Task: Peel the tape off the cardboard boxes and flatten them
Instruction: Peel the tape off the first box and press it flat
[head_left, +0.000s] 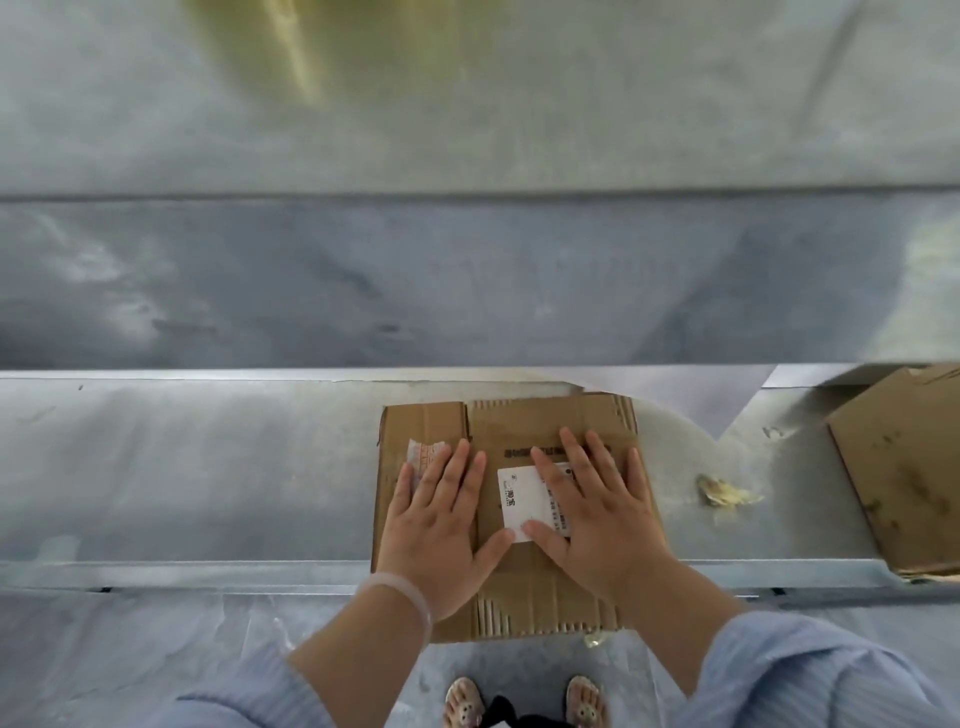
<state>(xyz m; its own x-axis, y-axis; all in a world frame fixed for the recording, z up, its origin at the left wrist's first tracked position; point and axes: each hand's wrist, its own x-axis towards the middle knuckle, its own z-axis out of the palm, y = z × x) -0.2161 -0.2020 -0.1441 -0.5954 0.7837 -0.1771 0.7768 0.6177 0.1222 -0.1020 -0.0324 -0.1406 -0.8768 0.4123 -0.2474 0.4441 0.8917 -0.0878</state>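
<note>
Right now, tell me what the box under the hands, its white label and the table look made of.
The box looks like brown corrugated cardboard, matt; flutes show along its torn edges. The white label is probably paper, smooth, with dark print. The table seems to be sheet metal: grey, dull sheen, folded rim.

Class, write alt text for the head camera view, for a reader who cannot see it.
The left hand and right hand press flat, fingers straight, on a flattened cardboard box lying on a metal table. The right hand partly covers a white label; a crumpled scrap and more cardboard lie to the right.
</note>
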